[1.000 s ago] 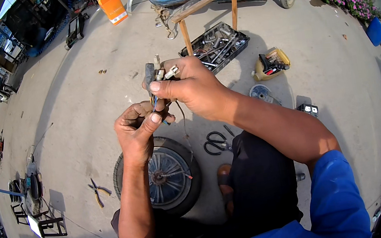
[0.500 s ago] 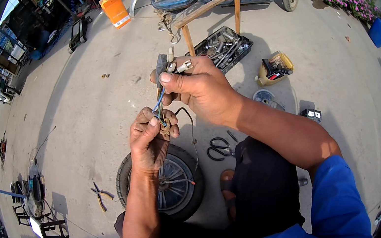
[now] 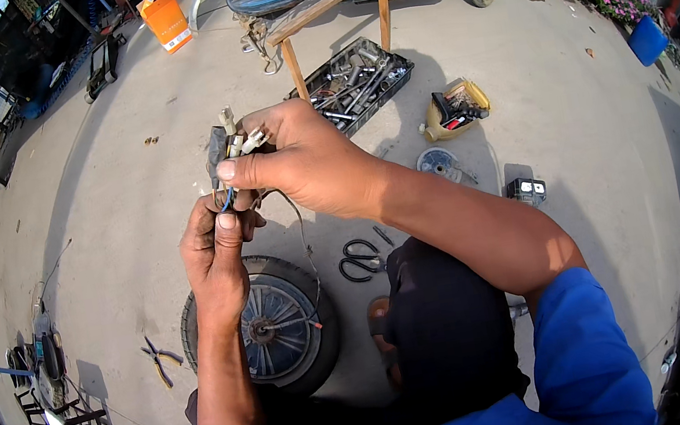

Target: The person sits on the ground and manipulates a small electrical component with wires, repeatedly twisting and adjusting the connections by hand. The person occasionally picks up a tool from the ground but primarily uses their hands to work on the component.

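Observation:
Above the wheel, both my hands are closed on a wiring harness (image 3: pixel 217 150) with a grey wrapped section. My right hand (image 3: pixel 309 159) pinches it near the white plug connectors (image 3: pixel 255 140), thumb on the near side. Just below, my left hand (image 3: pixel 218 254) grips the thin wires, and a short stretch of blue wire (image 3: pixel 228 199) shows between the thumbs. The hands nearly touch, and fingers hide most of the wires. A dark cable (image 3: pixel 302 227) hangs from the hands toward the wheel (image 3: pixel 270 361), which lies flat on the ground with its hub up.
Pliers (image 3: pixel 159 360) lie left of the wheel, black-handled scissors (image 3: pixel 357 263) to its right. Farther off are a tool tray (image 3: pixel 352 117) under a wooden frame (image 3: pixel 330 8), a cut yellow container (image 3: pixel 455 110) of tools, a round metal part (image 3: pixel 439 163) and an orange box (image 3: pixel 165 22).
My hands have come closer together, the left one moving up the wires toward the connectors, so less wire shows between them. The whole view has shifted, with ground objects appearing farther left.

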{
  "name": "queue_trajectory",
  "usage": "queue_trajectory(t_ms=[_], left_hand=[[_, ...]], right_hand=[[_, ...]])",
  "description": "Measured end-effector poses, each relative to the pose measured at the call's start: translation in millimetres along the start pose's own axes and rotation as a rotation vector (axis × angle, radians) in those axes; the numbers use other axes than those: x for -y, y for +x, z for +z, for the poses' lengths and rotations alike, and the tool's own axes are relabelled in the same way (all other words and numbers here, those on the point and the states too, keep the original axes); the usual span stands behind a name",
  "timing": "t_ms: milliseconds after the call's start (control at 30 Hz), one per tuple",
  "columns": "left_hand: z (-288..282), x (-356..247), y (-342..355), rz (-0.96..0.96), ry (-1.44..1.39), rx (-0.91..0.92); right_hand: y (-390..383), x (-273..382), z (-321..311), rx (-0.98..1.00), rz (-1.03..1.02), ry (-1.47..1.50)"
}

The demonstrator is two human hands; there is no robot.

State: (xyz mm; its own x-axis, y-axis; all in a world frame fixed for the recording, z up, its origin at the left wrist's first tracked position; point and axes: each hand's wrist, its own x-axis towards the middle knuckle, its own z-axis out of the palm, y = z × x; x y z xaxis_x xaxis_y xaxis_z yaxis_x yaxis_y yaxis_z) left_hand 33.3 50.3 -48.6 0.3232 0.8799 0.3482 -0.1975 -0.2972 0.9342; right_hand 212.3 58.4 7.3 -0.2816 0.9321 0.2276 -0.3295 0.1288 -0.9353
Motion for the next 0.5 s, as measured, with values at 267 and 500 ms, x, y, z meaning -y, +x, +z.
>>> queue_trajectory(t_ms=[267,500], left_hand=[[-17.6,-7.7,-0.9,-0.088,-0.130,-0.057],[-37.0,-7.3,-10.0,-0.101,-0.083,-0.175]], right_hand=[[-43.3,-33.4,-97.9,-0.253,0.141,-0.193],[-213.6,-177.5,-229.8,-0.430,0.596,-1.163]])
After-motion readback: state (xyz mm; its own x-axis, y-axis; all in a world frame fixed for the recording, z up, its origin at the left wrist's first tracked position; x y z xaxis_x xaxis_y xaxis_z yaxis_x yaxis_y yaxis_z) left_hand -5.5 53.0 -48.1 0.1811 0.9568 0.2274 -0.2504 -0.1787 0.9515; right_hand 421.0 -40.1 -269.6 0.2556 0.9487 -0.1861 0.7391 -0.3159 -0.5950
